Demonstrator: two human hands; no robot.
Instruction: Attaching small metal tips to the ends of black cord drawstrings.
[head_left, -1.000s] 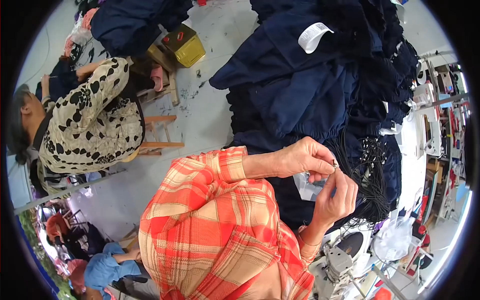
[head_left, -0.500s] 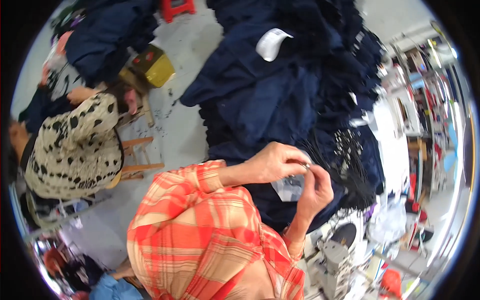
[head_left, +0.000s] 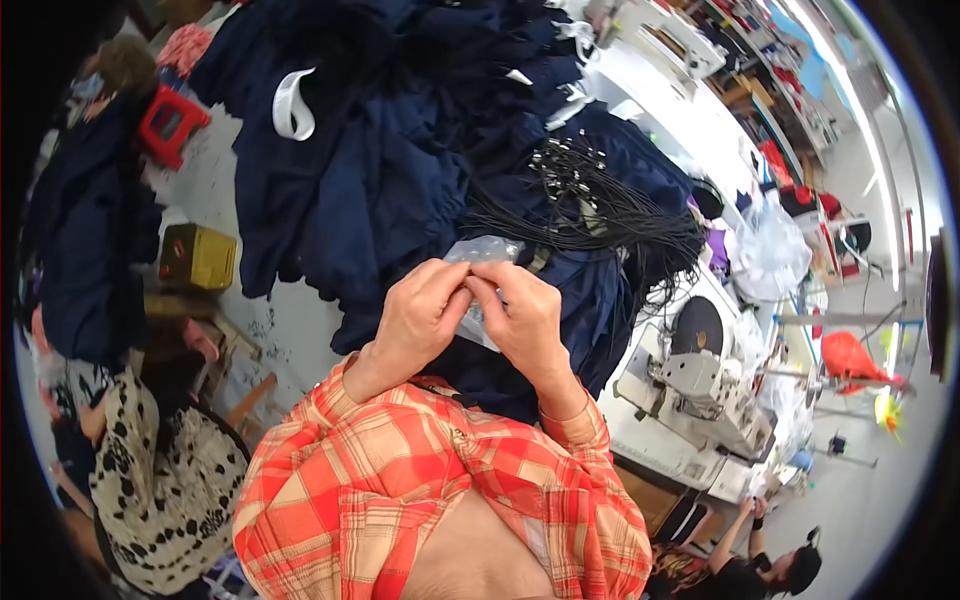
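Note:
My left hand (head_left: pixel 418 312) and my right hand (head_left: pixel 522 312) meet at the fingertips, thumbs and forefingers pinched together. Whatever they hold between them is too small or hidden to make out. Just beyond and beneath the fingers lies a clear plastic bag (head_left: pixel 486 248), partly covered by my hands. It rests on a big heap of navy blue cloth (head_left: pixel 350 190). Past my right hand, a bundle of thin black cords (head_left: pixel 600 215) with small pale tips spreads over the cloth.
A sewing machine (head_left: pixel 715 385) stands on the white table to the right, near a transparent bag (head_left: pixel 772 248). A white strip (head_left: pixel 292 108) lies on the cloth. At left are a red stool (head_left: pixel 172 125), a yellow box (head_left: pixel 210 257) and a person in spotted clothing (head_left: pixel 175 490).
My view has swung to the right, so the scene sits further left. My hands came closer together, pinching in front of me; the small shiny thing seen at my fingertips is now hidden.

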